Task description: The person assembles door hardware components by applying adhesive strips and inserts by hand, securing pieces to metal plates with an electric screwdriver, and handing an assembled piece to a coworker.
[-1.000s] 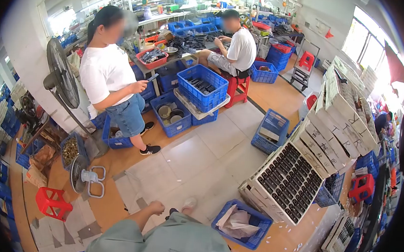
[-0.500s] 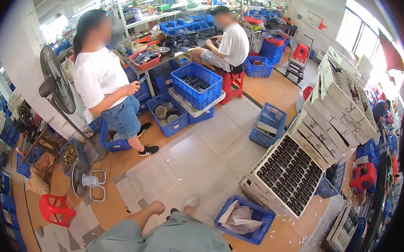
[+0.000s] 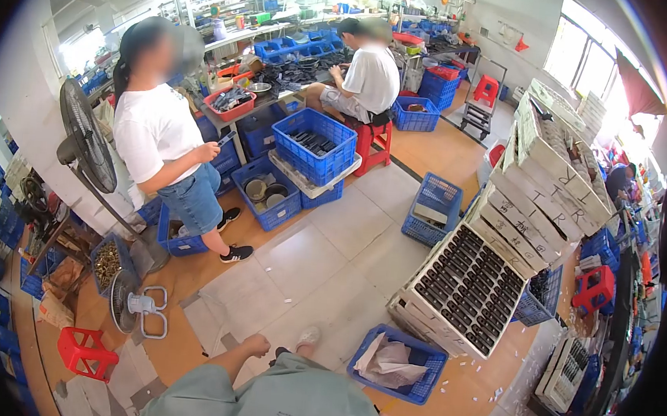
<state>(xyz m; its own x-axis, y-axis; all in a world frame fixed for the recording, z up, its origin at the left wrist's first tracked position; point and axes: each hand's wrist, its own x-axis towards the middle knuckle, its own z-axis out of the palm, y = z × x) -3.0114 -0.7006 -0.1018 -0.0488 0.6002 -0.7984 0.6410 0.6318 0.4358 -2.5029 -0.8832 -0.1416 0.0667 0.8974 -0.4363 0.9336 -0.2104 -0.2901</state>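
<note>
My left hand [image 3: 257,346] hangs low in front of my body, its fingers curled into a loose fist, and no object shows in it. Close by on the floor is my light shoe [image 3: 308,336]. My right hand is out of view. To the right of my body a blue crate [image 3: 436,374] holds a crumpled pale sack [image 3: 390,364]. Behind it, a white tray [image 3: 413,287] filled with rows of black parts [image 3: 463,287] lies on top of a stack.
A standing person [image 3: 161,134] holds a small phone-like item [image 3: 228,137]. Another person [image 3: 369,79] sits at a bench with dark parts. Tall white trays [image 3: 535,199] are stacked at right. Fans [image 3: 83,140], a red stool [image 3: 86,353] and a blue crate [image 3: 275,215] stand at left.
The view has shifted slightly, so the room's things appear a little further left. The standing person's hand-held item is raised more upright. My left hand stays curled in the same place.
</note>
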